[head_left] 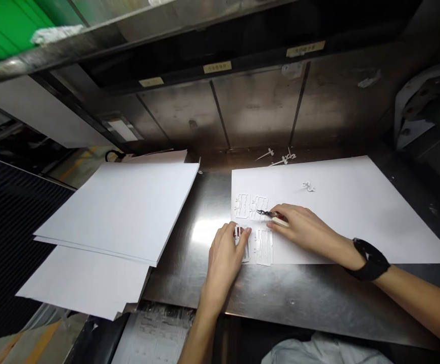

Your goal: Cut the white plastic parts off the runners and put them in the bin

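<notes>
My right hand [299, 222] is closed around small nippers [265, 213], whose metal tip points left over one of the white plastic frames [257, 203]. My left hand [225, 253] has its thumb and fingers closed on another thin white plastic frame [245, 253] at the left edge of the white sheet [341, 217]. Fingers partly cover that piece. Two similar pieces lie close by, an upper-left frame [242, 206] and a lower-right frame [264, 247]. Farther up the sheet is a small twisted white scrap [308, 186].
Several white plastic sprue bits [282, 160] lie behind the sheet on the metal bench [182, 258]. To the left, a stack of white sheets [121, 207] rests at the bench's side. A metal shelf edge [129, 33] crosses above, with a green bin [11, 25] on it.
</notes>
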A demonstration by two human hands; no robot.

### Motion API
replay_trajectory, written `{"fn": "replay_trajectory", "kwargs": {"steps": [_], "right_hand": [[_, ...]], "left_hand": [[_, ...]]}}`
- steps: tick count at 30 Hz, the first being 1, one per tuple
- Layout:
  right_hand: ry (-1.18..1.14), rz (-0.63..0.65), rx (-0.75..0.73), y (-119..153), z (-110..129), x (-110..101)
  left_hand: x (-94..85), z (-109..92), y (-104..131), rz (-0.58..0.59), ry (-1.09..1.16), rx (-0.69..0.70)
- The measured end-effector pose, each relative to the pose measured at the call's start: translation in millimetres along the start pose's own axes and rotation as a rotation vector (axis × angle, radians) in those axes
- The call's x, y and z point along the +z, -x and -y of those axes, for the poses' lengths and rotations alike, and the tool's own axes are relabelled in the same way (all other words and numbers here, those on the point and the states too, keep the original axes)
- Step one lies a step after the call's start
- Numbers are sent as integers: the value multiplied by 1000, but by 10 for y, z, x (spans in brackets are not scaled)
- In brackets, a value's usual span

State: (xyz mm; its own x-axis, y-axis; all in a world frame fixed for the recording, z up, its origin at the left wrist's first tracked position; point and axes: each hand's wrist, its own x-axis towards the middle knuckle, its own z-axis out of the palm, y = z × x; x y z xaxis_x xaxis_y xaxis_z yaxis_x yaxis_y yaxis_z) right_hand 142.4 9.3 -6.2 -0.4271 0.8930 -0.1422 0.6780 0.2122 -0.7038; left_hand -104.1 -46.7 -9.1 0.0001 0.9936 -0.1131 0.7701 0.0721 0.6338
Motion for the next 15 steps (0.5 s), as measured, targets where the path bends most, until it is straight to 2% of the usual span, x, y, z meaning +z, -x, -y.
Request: {"fn": "replay_trajectory", "kwargs": {"steps": [5, 8, 10, 12, 14, 15], "right_hand": [[126, -149, 79, 315, -122, -238], [209, -204, 144, 341, -326, -401], [230, -233, 165, 207, -479, -492], [223, -282, 173, 55, -583, -566], [196, -333, 166, 10, -608, -640], [178, -354, 158, 50, -597, -682]], "left_hand": [[8, 60, 7, -155, -150, 6], [-10, -38, -42, -215, -246, 82], [17, -259, -44, -172, -254, 170], [63, -577, 4, -88, -246, 288], [92, -938, 67, -52, -262, 459], [91, -1133, 80, -75, -262, 571]]}}
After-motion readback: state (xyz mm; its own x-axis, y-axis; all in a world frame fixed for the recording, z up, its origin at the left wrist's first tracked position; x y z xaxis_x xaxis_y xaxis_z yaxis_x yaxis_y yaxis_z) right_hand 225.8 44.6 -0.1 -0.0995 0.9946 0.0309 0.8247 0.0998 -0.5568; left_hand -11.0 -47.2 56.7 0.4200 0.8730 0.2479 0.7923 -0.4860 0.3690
